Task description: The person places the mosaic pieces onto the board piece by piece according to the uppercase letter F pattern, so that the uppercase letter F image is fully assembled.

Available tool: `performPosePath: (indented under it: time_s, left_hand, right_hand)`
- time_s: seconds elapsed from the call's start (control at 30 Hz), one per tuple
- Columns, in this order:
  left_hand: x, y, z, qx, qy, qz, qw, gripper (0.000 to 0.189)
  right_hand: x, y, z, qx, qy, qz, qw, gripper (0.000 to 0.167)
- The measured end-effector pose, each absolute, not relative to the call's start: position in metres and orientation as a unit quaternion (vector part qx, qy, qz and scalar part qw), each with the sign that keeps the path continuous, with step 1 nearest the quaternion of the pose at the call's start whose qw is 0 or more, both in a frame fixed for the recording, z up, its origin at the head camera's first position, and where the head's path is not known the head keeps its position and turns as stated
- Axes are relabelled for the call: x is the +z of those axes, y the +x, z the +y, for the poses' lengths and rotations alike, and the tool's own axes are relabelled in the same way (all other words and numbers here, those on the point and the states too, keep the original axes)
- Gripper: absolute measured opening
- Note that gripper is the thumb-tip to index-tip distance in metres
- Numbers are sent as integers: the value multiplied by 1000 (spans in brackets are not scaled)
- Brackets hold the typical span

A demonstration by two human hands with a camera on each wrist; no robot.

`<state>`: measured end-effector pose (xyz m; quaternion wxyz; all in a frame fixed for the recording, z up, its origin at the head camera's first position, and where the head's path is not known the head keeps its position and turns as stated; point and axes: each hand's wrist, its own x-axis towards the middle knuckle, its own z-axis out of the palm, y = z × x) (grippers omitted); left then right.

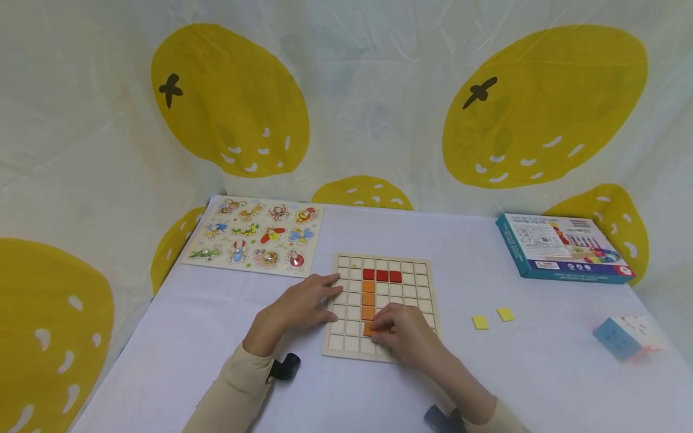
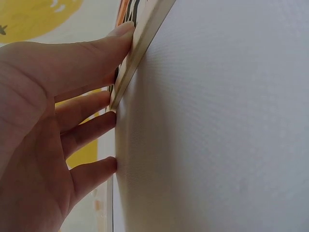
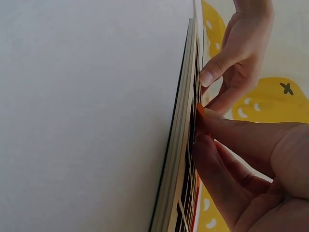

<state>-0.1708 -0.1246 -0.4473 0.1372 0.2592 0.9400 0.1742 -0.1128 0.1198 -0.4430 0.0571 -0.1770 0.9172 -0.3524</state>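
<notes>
A wooden grid board (image 1: 335, 344) lies on the white table. Three red tiles (image 1: 382, 276) form a short row near its top, and several orange tiles (image 1: 368, 299) run in a column beneath the leftmost red one. My left hand (image 1: 305, 300) touches the board's left edge, thumb and fingers spread along it. Over the lower middle of the board, my right hand (image 1: 406, 337) pinches an orange tile (image 3: 201, 113) between thumb and fingertips, at the column's bottom. In the right wrist view this tile is tilted over the grid, partly covered by the fingers.
Two yellow tiles (image 1: 479, 322) lie right of the board. An insect peg puzzle (image 1: 254, 243) sits at the back left, a flat toy box (image 1: 565, 248) at the back right. Toward the right edge stands a puzzle cube (image 1: 622, 338). A fruit-print cloth (image 1: 373, 90) hangs behind the table.
</notes>
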Motion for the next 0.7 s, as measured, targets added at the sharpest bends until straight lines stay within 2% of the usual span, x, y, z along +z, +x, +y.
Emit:
performPosePath:
  time_s: [0.4, 0.7]
  left_hand:
    - [-448, -170, -125, 181, 258, 939, 137, 62]
    - [-448, -170, -125, 183, 260, 938, 135, 62]
  right_hand:
    - [-445, -113, 113, -296, -193, 935, 21, 12]
    - [-446, -114, 114, -296, -194, 935, 18, 11]
